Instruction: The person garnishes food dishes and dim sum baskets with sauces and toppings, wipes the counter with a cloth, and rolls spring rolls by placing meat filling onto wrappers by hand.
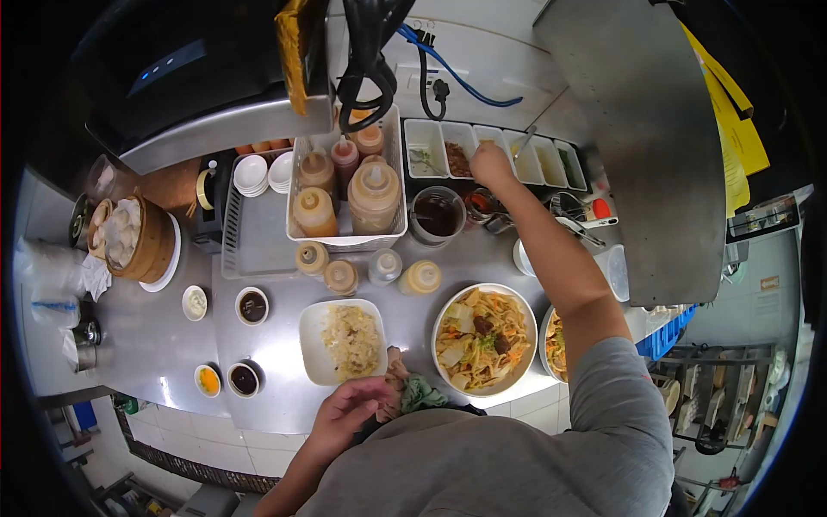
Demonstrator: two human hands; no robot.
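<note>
The right hand [489, 164] is over the garnish container [485, 128] across the worktop [280, 340], fingers bunched, any pinch hidden; loose, light scraps there would suit a gentle fingertip grip. The left hand [346, 415], fingers loosely curled and apart, hovers near the square plate [311, 349].

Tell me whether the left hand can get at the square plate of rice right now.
Probably yes: the left hand looks empty and is right by the near edge of the square plate, with the cloth off to its right, not between them.
</note>
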